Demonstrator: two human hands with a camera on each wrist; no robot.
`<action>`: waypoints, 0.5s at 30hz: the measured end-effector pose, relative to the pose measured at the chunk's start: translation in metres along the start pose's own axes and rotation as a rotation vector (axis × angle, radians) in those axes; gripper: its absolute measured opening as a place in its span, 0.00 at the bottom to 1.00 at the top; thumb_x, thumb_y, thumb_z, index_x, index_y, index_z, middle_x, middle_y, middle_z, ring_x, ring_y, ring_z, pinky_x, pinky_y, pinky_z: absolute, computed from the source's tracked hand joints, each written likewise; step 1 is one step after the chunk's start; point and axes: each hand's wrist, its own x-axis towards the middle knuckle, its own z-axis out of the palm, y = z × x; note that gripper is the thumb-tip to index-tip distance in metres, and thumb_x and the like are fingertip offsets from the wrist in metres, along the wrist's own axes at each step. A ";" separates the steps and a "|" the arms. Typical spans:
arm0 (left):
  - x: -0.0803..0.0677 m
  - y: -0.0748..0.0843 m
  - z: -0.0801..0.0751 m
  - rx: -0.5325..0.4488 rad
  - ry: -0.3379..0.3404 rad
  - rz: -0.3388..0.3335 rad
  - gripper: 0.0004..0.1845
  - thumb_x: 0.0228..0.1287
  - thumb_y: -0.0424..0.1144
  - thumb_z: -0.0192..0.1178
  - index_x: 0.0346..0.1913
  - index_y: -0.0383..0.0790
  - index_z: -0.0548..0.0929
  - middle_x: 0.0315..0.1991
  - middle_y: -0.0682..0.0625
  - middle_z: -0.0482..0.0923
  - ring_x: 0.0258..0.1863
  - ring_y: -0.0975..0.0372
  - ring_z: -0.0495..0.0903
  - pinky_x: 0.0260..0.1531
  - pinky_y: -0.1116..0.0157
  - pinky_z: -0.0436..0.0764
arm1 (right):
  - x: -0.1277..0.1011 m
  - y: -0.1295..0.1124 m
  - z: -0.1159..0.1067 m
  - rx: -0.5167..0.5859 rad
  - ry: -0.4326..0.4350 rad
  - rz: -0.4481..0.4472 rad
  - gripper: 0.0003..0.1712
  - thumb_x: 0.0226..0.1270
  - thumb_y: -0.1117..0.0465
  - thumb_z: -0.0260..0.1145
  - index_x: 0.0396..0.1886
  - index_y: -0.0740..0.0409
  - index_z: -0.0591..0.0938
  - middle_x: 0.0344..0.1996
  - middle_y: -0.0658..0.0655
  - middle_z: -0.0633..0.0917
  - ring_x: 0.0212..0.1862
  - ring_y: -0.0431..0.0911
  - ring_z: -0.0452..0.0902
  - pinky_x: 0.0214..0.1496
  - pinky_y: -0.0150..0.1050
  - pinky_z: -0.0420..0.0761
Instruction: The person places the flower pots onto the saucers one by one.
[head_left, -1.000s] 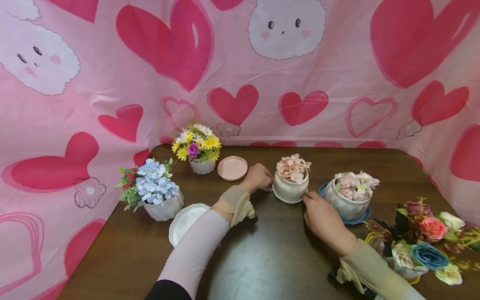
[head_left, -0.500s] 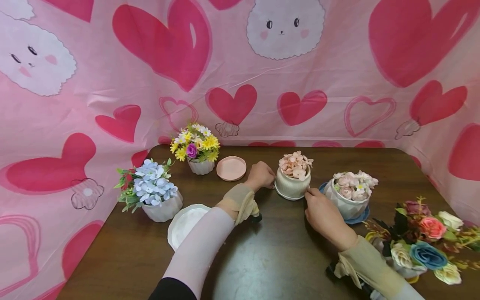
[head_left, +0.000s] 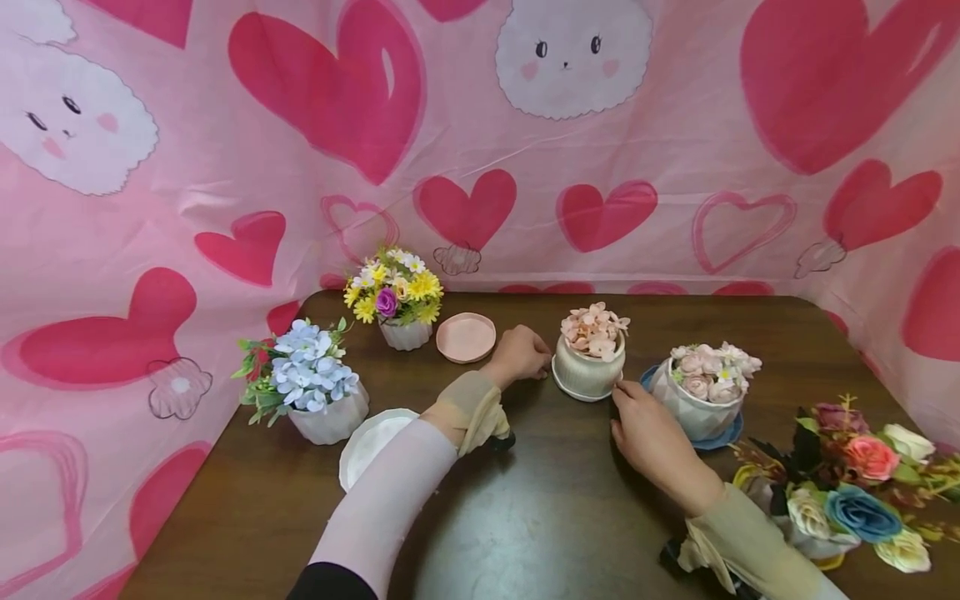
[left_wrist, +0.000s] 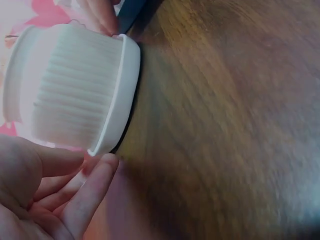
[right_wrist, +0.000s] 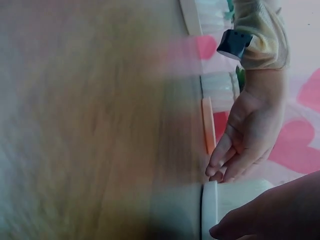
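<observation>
Judging by the layout, partway through pairing pots with saucers. Already seated: the ribbed cream pot [head_left: 588, 372] of pale pink blooms on its white saucer [head_left: 570, 392], mid-table, and just right of it the faceted white pot [head_left: 693, 407] on a blue saucer [head_left: 726, 437]. Left to do, it seems: the blue-flower pot [head_left: 327, 417] standing bare on the table [head_left: 540, 508] beside a loose white saucer [head_left: 369, 443], and the yellow-flower pot [head_left: 405, 333] at the back with a loose pink saucer [head_left: 466, 337] next to it. Also unplaced: a mixed rose bunch [head_left: 847, 483] lying at the table's right edge.

Left hand [head_left: 517, 354] set against the left side of the ribbed cream pot, fingers [left_wrist: 92, 182] loosely curled, one tip touching the saucer's lip in the left wrist view; not wrapped round anything. Right hand [head_left: 648, 433] low on the table at the pot's right, fingers relaxed, tips at the saucer's edge. Whether those tips press or merely brush the rim is hard to tell, the right wrist view being blurred and dark there. Neither hand lifting or gripping; pot flat on the saucer, upright, between both hands.
</observation>
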 end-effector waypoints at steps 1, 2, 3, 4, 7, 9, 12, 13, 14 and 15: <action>-0.001 0.000 -0.002 -0.010 -0.001 0.015 0.07 0.65 0.36 0.63 0.39 0.38 0.90 0.26 0.49 0.88 0.18 0.69 0.84 0.23 0.75 0.81 | -0.001 -0.001 -0.001 0.011 -0.004 0.004 0.20 0.52 0.69 0.71 0.46 0.74 0.82 0.48 0.69 0.83 0.47 0.61 0.82 0.48 0.55 0.82; -0.002 0.000 -0.004 -0.020 -0.003 0.032 0.07 0.65 0.35 0.63 0.40 0.37 0.90 0.27 0.48 0.89 0.19 0.68 0.84 0.23 0.74 0.81 | -0.003 -0.002 -0.002 0.019 -0.008 0.007 0.19 0.53 0.69 0.71 0.45 0.73 0.82 0.47 0.68 0.83 0.46 0.61 0.83 0.47 0.55 0.83; -0.003 0.000 -0.007 -0.038 -0.008 0.045 0.07 0.65 0.35 0.63 0.40 0.37 0.89 0.28 0.47 0.89 0.20 0.67 0.85 0.23 0.74 0.82 | -0.004 -0.004 -0.004 0.027 -0.013 0.009 0.18 0.53 0.68 0.71 0.45 0.72 0.82 0.47 0.68 0.83 0.45 0.60 0.83 0.46 0.55 0.83; -0.005 0.000 -0.009 -0.052 -0.014 0.059 0.08 0.65 0.35 0.63 0.41 0.36 0.89 0.29 0.46 0.89 0.21 0.66 0.85 0.24 0.73 0.82 | -0.005 -0.005 -0.005 0.034 -0.019 0.009 0.17 0.53 0.68 0.71 0.44 0.71 0.83 0.46 0.67 0.83 0.45 0.60 0.83 0.45 0.55 0.83; -0.014 -0.004 -0.020 -0.057 -0.017 0.117 0.09 0.66 0.35 0.63 0.44 0.35 0.87 0.32 0.45 0.88 0.25 0.63 0.86 0.26 0.71 0.83 | -0.007 -0.013 -0.010 0.063 -0.028 0.006 0.18 0.55 0.67 0.71 0.45 0.69 0.83 0.46 0.66 0.84 0.46 0.59 0.84 0.45 0.55 0.83; -0.023 -0.009 -0.028 -0.021 0.001 0.154 0.09 0.67 0.37 0.63 0.45 0.36 0.87 0.33 0.47 0.88 0.27 0.63 0.86 0.29 0.70 0.83 | -0.007 -0.019 -0.013 0.089 -0.033 -0.003 0.18 0.56 0.66 0.72 0.47 0.68 0.84 0.47 0.65 0.84 0.46 0.58 0.84 0.46 0.54 0.83; -0.038 -0.019 -0.040 0.068 0.058 0.222 0.09 0.67 0.39 0.62 0.45 0.39 0.87 0.35 0.49 0.88 0.31 0.64 0.84 0.35 0.68 0.82 | -0.006 -0.028 -0.015 0.123 -0.030 -0.024 0.19 0.56 0.65 0.72 0.48 0.66 0.84 0.48 0.63 0.84 0.47 0.56 0.84 0.48 0.54 0.83; -0.044 -0.023 -0.044 0.094 0.079 0.242 0.09 0.67 0.39 0.63 0.44 0.39 0.88 0.35 0.49 0.88 0.32 0.64 0.83 0.37 0.67 0.82 | -0.005 -0.031 -0.015 0.130 -0.031 -0.031 0.19 0.56 0.65 0.72 0.48 0.65 0.84 0.47 0.62 0.84 0.47 0.55 0.84 0.49 0.53 0.83; -0.048 -0.026 -0.047 0.116 0.098 0.262 0.09 0.67 0.40 0.63 0.44 0.40 0.88 0.36 0.50 0.88 0.34 0.63 0.83 0.39 0.66 0.82 | -0.004 -0.033 -0.015 0.136 -0.030 -0.039 0.19 0.56 0.65 0.73 0.48 0.65 0.84 0.47 0.62 0.85 0.47 0.55 0.84 0.49 0.53 0.83; -0.053 -0.029 -0.050 0.127 0.119 0.285 0.09 0.66 0.40 0.63 0.43 0.40 0.88 0.36 0.50 0.88 0.35 0.63 0.83 0.41 0.65 0.82 | -0.003 -0.036 -0.014 0.142 -0.028 -0.047 0.18 0.56 0.65 0.73 0.48 0.64 0.84 0.47 0.61 0.85 0.47 0.54 0.84 0.49 0.52 0.83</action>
